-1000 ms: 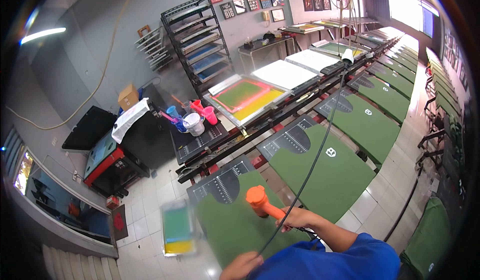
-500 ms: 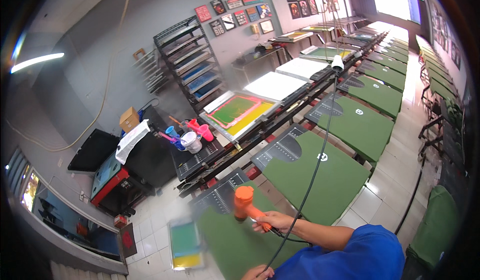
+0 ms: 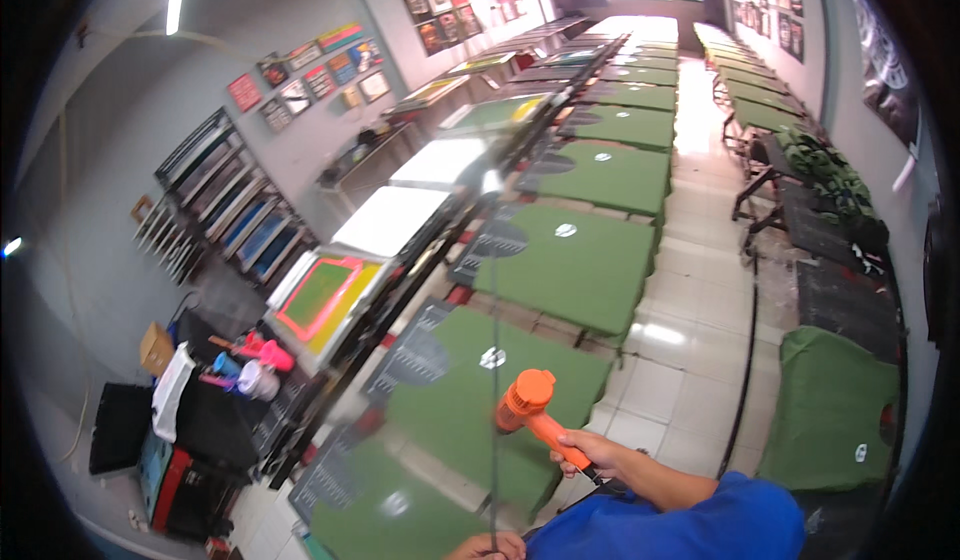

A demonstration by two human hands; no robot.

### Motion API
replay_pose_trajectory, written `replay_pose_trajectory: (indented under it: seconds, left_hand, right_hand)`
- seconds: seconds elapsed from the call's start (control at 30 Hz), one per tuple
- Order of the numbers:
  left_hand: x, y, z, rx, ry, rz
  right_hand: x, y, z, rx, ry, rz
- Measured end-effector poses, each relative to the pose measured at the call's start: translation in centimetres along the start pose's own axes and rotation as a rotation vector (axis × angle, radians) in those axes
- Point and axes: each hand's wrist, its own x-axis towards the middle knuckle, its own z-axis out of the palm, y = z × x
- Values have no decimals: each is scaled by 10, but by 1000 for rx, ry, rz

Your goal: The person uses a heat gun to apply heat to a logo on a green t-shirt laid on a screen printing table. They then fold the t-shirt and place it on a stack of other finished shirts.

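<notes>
My right hand is wrapped round the handle of an orange hair dryer, held over a green shirt with a small white print. At the lower edge my left hand is closed on a dark cord, which runs upward to a white fitting. Its fingers are partly cut off by the picture's edge. Nearest to my left hand lies another green shirt on a dark board, its white print blurred.
More green shirts line the long table away from me. Left of them lie printing screens on a rail, with a white tub and coloured cups nearby. A rack stands by the wall. Right of the tiled aisle lies another green shirt.
The view has swung right. My right hand has carried the hair dryer away from the nearest shirt to over the one beyond. My left hand stays on the cord.
</notes>
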Motion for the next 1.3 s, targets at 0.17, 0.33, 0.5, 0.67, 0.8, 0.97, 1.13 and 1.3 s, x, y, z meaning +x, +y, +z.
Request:
replay_pose_trajectory:
  seconds: [0.17, 0.33, 0.5, 0.67, 0.8, 0.97, 1.13, 1.3]
  left_hand:
    - [168, -41, -9, 212, -558, -172]
    - [320, -55, 71, 390, -768, -206]
    - [419, -87, 150, 349, -626, -262]
    - [499, -143, 166, 460, -526, -34]
    - [557, -175, 169, 280, -643, -239]
    - [674, -231, 162, 369, -533, -218]
    - [787, -282, 166, -329, -193, -421]
    - [888, -252, 175, 191, -392, -388]
  right_hand:
    - [-85, -67, -107, 49, 120, -226]
    - [-164, -117, -179, 232, 124, -515]
    - [-221, -158, -237, 409, 68, -688]
    - [-248, -195, -266, 472, 198, -852]
    - [-247, -230, -301, 583, 230, -936]
    - [-252, -290, -342, 578, 7, -1031]
    - [-252, -368, -380, 596, 95, -932]
    - [-236, -438, -431, 289, 427, -915]
